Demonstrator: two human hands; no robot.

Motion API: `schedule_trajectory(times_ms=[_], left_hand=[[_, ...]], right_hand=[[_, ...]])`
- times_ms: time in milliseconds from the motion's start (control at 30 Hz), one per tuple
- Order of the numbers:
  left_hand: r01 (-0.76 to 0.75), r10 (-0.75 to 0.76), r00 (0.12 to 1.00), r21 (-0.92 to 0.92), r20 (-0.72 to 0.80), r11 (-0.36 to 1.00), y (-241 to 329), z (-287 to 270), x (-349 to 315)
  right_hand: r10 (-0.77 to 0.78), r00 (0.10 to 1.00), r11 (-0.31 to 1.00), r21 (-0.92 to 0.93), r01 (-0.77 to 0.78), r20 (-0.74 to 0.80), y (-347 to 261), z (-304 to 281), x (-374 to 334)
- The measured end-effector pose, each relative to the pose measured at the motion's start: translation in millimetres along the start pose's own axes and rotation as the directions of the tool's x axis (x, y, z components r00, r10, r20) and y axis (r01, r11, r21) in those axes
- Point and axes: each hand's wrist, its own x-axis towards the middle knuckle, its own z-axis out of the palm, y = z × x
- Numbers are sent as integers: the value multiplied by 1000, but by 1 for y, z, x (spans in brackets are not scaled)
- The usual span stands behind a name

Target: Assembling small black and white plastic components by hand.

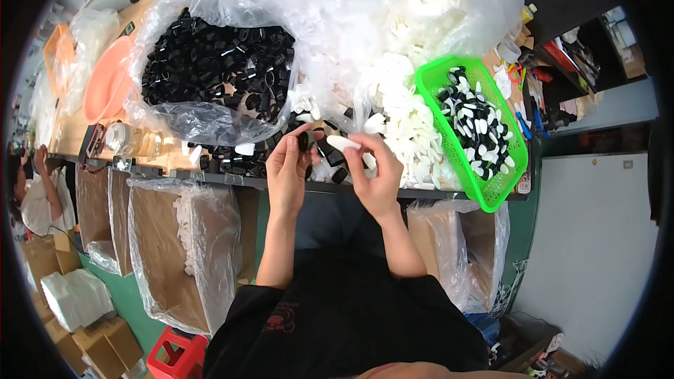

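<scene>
My left hand [286, 168] holds a black ring-shaped plastic part [305, 142], its opening showing, above the table's front edge. Beside it, my right hand [377, 174] pinches a white oval plastic piece [342, 143] between thumb and fingers. The two parts are close together but apart. Behind my left hand, a clear plastic bag holds a heap of black parts [210, 63]. Loose white pieces [404, 119] are piled just right of my right hand. A green basket [484, 200] farther right contains black-and-white pieces [477, 123].
A pink basin [109, 81] and a glass jar [126, 139] stand at the left. Plastic-lined cartons [168, 253] are below the table edge on both sides. A red stool [175, 354] is at lower left. Another person's arm [49, 182] shows at far left.
</scene>
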Motion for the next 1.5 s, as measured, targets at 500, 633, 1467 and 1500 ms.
schedule_trajectory(times_ms=[500,633,1467,1500], left_hand=[[27,-19,995,-74,100,997,-2,17,-20],[-33,29,987,19,159,999,3,21,-21],[-264,240,964,464,111,846,2,29,-24],[-260,246,965,498,95,827,0,29,-25]], right_hand=[[-233,970,963,-122,239,65,-2,-5,-8],[-216,967,964,-130,233,133,-4,-11,-7],[71,984,980,175,-100,163,15,-7,-13],[72,984,980,173,-100,162,17,-6,-15]])
